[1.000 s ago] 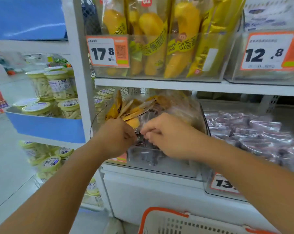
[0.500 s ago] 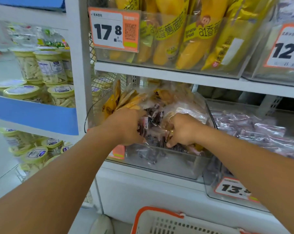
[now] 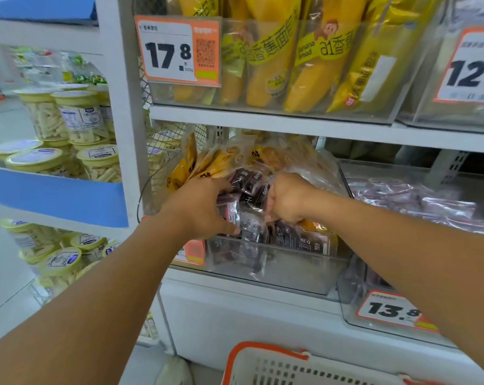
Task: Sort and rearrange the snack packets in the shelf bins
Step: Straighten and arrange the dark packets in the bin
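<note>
left hand (image 3: 204,208) fingers grip dark packets (image 3: 252,190); right hand (image 3: 286,200), fist-curled, clutches more. slick packets below the fingers may spill over the clear bin (image 3: 290,270) front.

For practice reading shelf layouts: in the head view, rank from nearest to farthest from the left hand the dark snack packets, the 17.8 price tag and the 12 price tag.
1. dark snack packets: at the left hand, middle bin.
2. 17.8 price tag: shelf above.
3. 12 price tag: upper shelf, far right.
</note>
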Tool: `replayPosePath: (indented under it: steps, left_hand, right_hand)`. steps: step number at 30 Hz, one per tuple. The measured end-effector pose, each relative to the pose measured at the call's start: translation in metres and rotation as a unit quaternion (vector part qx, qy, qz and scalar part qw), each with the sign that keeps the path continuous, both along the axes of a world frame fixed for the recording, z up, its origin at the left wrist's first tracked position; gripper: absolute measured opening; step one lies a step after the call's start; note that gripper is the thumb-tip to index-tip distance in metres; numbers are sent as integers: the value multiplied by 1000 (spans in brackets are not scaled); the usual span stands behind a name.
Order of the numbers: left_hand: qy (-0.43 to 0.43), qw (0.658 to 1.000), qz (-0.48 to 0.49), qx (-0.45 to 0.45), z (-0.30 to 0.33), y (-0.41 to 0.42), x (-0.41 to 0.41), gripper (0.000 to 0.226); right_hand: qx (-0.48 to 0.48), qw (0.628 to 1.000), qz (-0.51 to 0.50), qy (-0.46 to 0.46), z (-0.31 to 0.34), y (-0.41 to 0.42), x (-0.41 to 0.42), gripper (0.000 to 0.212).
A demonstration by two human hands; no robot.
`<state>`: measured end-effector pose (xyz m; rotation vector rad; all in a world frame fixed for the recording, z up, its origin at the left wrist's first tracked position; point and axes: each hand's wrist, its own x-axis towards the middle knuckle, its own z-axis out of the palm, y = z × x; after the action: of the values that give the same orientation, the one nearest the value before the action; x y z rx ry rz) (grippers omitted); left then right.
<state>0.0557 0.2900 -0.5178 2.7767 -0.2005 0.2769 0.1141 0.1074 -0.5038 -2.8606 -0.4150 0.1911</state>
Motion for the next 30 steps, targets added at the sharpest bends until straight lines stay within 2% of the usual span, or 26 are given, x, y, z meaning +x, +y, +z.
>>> replayPosePath:
  steps: [4,6,9,13,17,21,23,26,27,30]
  left_hand:
    - [-11,999,-28,-13,2,-4,2,62]
    - [-33,997,-46,-48,7,-9,-2,59]
    - [-78,981,-116,-132,19,-19,-17,56]
    - [-102,933,-184,-292,46,-56,-49,41]
    - [-182,884,-187,-389,62,-116,-68,34]
    - [-199,850,-182,-453,64,-173,-67,35]
    - [-190,849,-175,-461,59,-201,-61,37]
    - [-166,850,-185,-465,54,-244,-55,39]
    - [-158,847,-189,-471,54,-256,-54,37]
    - [-143,852,-181,-471,48,-281,-48,31]
  right_hand:
    - [80,995,51,-18,28,-15,-27,6]
    - [100,990,80,-63,39,-24,-45,8]
    - [118,971,126,-166,53,-42,-76,15]
    - [201,929,167,-261,76,-81,-108,9]
    - [324,898,111,-275,94,-144,-126,10]
    - [448,849,-17,-281,88,-225,-142,14]
    - [484,825,-96,-275,71,-266,-151,13]
    - [460,831,-168,-264,48,-313,-161,13]
    - [473,824,-173,-259,44,-323,-162,13]
    - [582,770,-139,-221,40,-341,-159,16]
